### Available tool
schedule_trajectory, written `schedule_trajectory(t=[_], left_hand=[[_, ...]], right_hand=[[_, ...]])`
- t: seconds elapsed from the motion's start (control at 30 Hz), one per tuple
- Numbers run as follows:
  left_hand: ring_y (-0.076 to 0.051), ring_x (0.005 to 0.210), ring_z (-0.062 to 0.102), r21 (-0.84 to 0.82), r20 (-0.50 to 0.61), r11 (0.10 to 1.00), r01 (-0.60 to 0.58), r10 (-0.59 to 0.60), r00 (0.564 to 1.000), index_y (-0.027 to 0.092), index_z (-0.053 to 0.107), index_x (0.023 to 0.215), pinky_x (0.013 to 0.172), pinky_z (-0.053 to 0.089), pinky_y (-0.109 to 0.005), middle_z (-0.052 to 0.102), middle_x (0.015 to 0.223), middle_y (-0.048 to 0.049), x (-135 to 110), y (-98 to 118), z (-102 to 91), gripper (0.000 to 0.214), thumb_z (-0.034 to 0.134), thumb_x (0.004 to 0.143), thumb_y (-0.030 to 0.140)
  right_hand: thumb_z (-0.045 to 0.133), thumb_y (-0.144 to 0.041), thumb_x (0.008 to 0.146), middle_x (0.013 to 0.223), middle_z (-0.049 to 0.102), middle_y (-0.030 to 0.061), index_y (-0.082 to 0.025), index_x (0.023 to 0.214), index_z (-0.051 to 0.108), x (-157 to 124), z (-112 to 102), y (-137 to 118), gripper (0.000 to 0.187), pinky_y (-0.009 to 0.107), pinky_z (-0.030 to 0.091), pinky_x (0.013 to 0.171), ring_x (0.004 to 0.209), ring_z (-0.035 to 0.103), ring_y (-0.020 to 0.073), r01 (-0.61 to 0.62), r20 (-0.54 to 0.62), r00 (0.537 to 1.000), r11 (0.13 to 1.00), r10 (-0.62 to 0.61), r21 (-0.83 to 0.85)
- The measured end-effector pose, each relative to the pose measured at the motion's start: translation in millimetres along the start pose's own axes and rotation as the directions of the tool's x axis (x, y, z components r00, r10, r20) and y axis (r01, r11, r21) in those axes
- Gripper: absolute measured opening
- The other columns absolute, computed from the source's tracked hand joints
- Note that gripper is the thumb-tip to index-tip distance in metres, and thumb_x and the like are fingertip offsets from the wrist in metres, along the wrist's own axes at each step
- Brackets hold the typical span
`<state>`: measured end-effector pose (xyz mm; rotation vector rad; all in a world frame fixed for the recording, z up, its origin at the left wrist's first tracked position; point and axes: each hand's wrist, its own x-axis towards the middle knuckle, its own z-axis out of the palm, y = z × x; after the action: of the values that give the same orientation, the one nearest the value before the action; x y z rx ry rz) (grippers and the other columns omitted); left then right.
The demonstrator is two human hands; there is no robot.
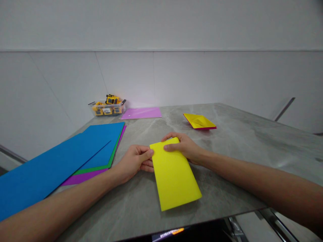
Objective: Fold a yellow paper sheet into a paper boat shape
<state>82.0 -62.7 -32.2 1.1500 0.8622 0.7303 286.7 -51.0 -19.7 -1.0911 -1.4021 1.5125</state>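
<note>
A folded rectangle of bright yellow paper (174, 174) lies flat on the grey marbled table (239, 151), just in front of the person; the left hand (133, 161) pinches its far-left corner between thumb and fingers, seemingly to pin it in place; the right hand (183, 145) lies with fingers pressed together on the far edge, as if flattening a crease. To the left a stack of blue, green and purple paper sheets (75, 154) sits within reach; farther off lie a finished yellow-and-pink folded paper piece (199, 121), a pink sheet (141, 113) and a clear plastic tub of yellow toy vehicles (108, 107).

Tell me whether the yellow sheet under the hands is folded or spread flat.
Cannot tell: the yellow sheet lies flat, a narrow rectangle; no doubled layer shows.
</note>
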Motion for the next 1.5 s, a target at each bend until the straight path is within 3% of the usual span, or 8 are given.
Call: schedule_trajectory(t=[0.27, 0.63, 0.83, 0.97, 1.03, 1.37, 1.5], left_hand=[[-0.021, 0.069, 0.072, 0.026, 0.051, 0.998, -0.065, 0.064, 0.997, 0.009, 0.068, 0.086, 0.065, 0.059, -0.028, 0.074, 0.078, -0.0121, -3, 0, -1.4, 0.03, 0.071, 0.076, 0.038], [-0.016, 0.06, 0.07, 0.224, 0.044, 0.944, -0.241, 0.237, 0.971, 0.012, 0.067, 0.072, 0.058, 0.058, -0.023, 0.073, 0.068, -0.0063, -18, 10, 10.2, 0.033, 0.065, 0.078, 0.044], [-0.014, 0.056, 0.068, 0.272, 0.009, 0.911, -0.311, 0.321, 0.947, 0.012, 0.068, 0.068, 0.055, 0.057, -0.021, 0.071, 0.063, -0.0041, -19, 9, 7.8, 0.031, 0.063, 0.081, 0.039], [-0.015, 0.059, 0.069, 0.222, 0.018, 0.929, -0.295, 0.299, 0.954, 0.012, 0.069, 0.072, 0.057, 0.057, -0.023, 0.072, 0.067, -0.0056, -15, 3, 2.2, 0.03, 0.062, 0.083, 0.039], [-0.016, 0.059, 0.069, 0.185, 0.032, 0.942, -0.28, 0.279, 0.96, 0.012, 0.069, 0.073, 0.058, 0.057, -0.024, 0.073, 0.068, -0.0061, -13, -1, 0.1, 0.029, 0.062, 0.083, 0.039], [-0.013, 0.05, 0.064, 0.027, -0.014, 0.975, -0.219, 0.22, 0.975, 0.012, 0.064, 0.065, 0.051, 0.055, -0.022, 0.067, 0.057, -0.0025, -5, -6, 2.9, 0.03, 0.07, 0.075, 0.039], [-0.012, 0.046, 0.061, 0.022, -0.023, 0.985, -0.17, 0.17, 0.985, 0.012, 0.062, 0.066, 0.047, 0.052, -0.02, 0.065, 0.055, -0.0023, -5, -6, 8.6, 0.036, 0.07, 0.074, 0.047]], right_hand=[[0.075, -0.022, 0.059, 0.065, 0.065, -0.0003, -0.018, 0.089, 0.063, -4, 1, -3, 0.032, 0.022, 0.045, 0.048, 0.052, 0.058, 0.0125, 0.045, 0.025, 0.999, 0.999, -0.045, 0.002], [0.077, -0.025, 0.063, 0.067, 0.066, -0.0005, -0.02, 0.091, 0.062, -8, -3, -2, 0.032, 0.023, 0.048, 0.051, 0.055, 0.061, 0.0136, 0.105, 0.09, 0.99, 0.994, -0.108, 0.037], [0.078, -0.028, 0.064, 0.075, 0.069, 0.0014, -0.02, 0.104, 0.061, -10, 2, -3, 0.044, 0.023, 0.049, 0.053, 0.058, 0.063, 0.0142, 0.035, 0.097, 0.994, 0.985, -0.052, 0.168], [0.075, -0.035, 0.067, 0.076, 0.07, 0.0096, -0.008, 0.08, 0.066, -10, 3, -1, 0.032, 0.023, 0.05, 0.056, 0.06, 0.064, 0.0153, -0.116, 0.141, 0.987, 0.963, 0.083, 0.244], [0.076, -0.033, 0.066, 0.076, 0.07, 0.0109, -0.006, 0.078, 0.066, -11, 3, -2, 0.031, 0.024, 0.05, 0.056, 0.06, 0.065, 0.0159, -0.149, 0.145, 0.983, 0.958, 0.116, 0.243], [0.075, -0.029, 0.066, 0.077, 0.072, 0.0118, -0.007, 0.08, 0.067, -11, 3, -1, 0.028, 0.025, 0.05, 0.056, 0.06, 0.065, 0.0168, -0.145, 0.164, 0.981, 0.957, 0.106, 0.252], [0.075, -0.03, 0.065, 0.076, 0.071, 0.0118, -0.007, 0.08, 0.067, -12, 4, 0, 0.028, 0.025, 0.05, 0.055, 0.06, 0.065, 0.0171, -0.144, 0.173, 0.979, 0.964, 0.107, 0.221]])
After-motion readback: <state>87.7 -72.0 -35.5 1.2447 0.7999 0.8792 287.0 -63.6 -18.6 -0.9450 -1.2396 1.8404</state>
